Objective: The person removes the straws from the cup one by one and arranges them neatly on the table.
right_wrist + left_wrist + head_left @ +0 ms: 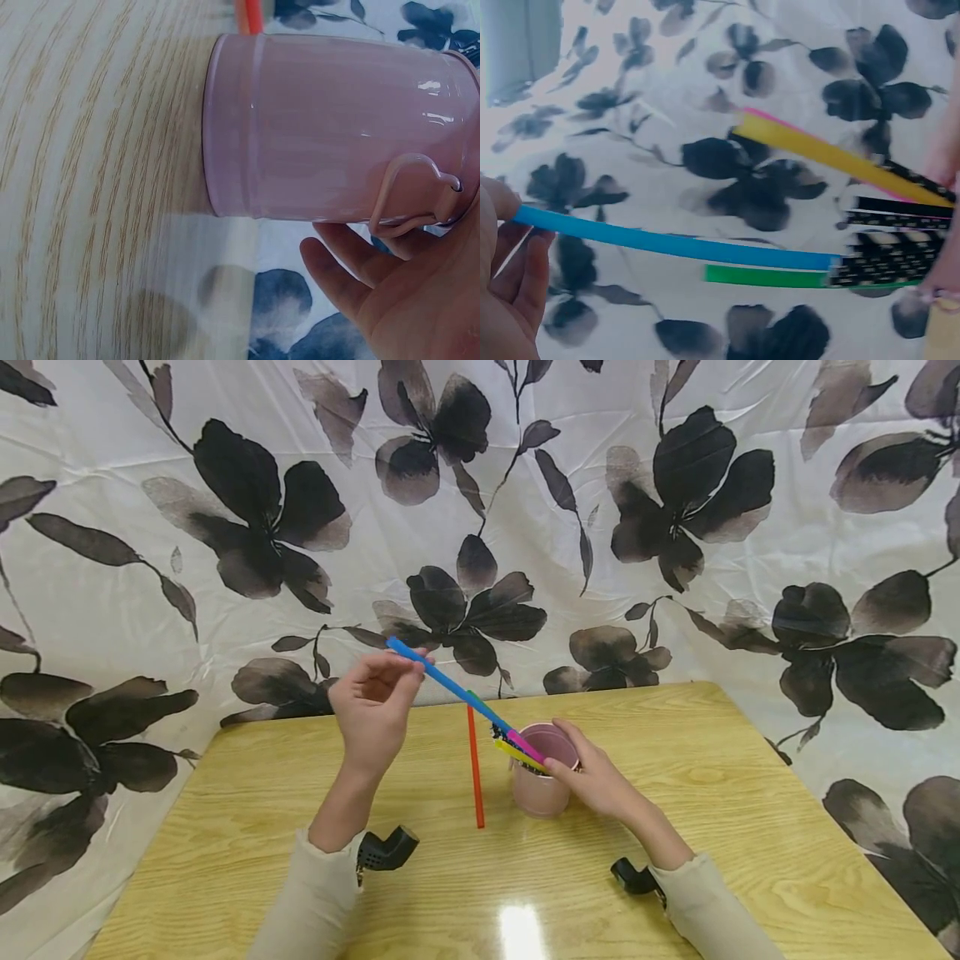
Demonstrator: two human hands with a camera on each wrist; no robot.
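Closest to the viewer, on the near side of the pink bucket (pixel 540 797), come two pale sleeves (pixel 307 893), one to its left and one to its right, each with a black wrist device (pixel 386 848) at the cuff. Farther in, the right hand (pixel 600 781) holds the bucket from its right side, thumb at the near part of the mouth and fingers at the far right of the rim; a wire handle (pixel 381 195) rests against the bucket's wall near the palm.

The left hand (pixel 371 714) is up and to the left of the bucket, well apart from it, finger and thumb pinching the blue straw (pixel 450 683) near its upper end. From that pinch the straw slants down rightward to the bucket's mouth (whether its lower end goes inside is hidden among the others). Out of the mouth's left side stick a yellow straw (pixel 810 154), a pink straw (pixel 527 747), a green straw (pixel 765 275) just beside the blue one, and several black patterned straws (pixel 892 255).

A red straw (pixel 476 768) lies left of the bucket on the wooden table (pixel 262 827), which carries the bucket too. Behind the bucket, past the table's far edge, hangs a white cloth (pixel 570 552) with dark flowers.
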